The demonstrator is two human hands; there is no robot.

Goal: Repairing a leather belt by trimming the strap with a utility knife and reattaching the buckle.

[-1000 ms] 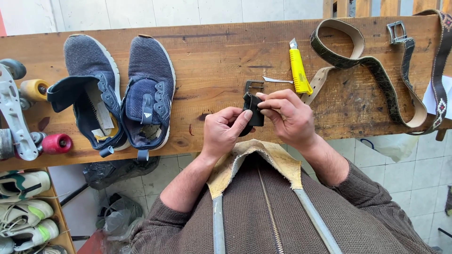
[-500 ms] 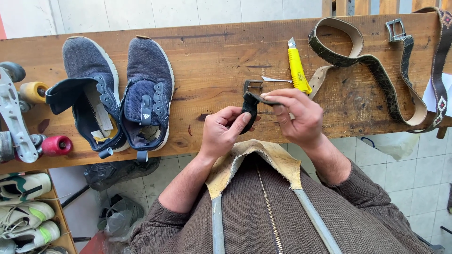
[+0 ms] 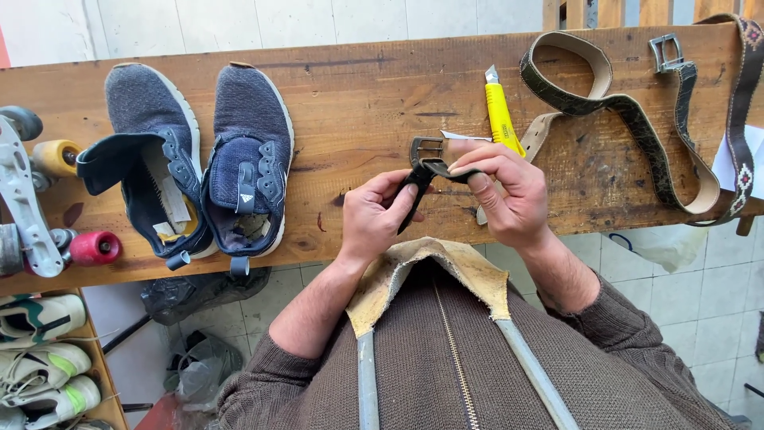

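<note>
Both hands work a short dark strap piece (image 3: 419,185) with a metal buckle (image 3: 426,150) at its far end, held just above the near edge of the wooden counter (image 3: 358,103). The left hand (image 3: 374,215) is clenched round the lower part of the strap, thumb and fingers pinching it; the right hand (image 3: 501,191) grips the upper end beside the buckle, fingertips folding the leather over the buckle's bar.

To do this well, the fold judged from here should sit square to the bar and be pressed flat — the left hand holding firm so the strap does not twist while the right hand shapes it.

Taking the buckle as landmark: a yellow utility knife (image 3: 501,115) lies just to its right on the counter, blade end pointing away from the person. Farther right a long dark belt (image 3: 629,103) loops across the wood, with its own square buckle. Well to the left stand two dark blue shoes (image 3: 199,159), tongues pulled open, a paper label showing inside one; what else is in them cannot be told. Beyond the shoes, a roller skate (image 3: 32,191) shows at the counter's left end.
</note>
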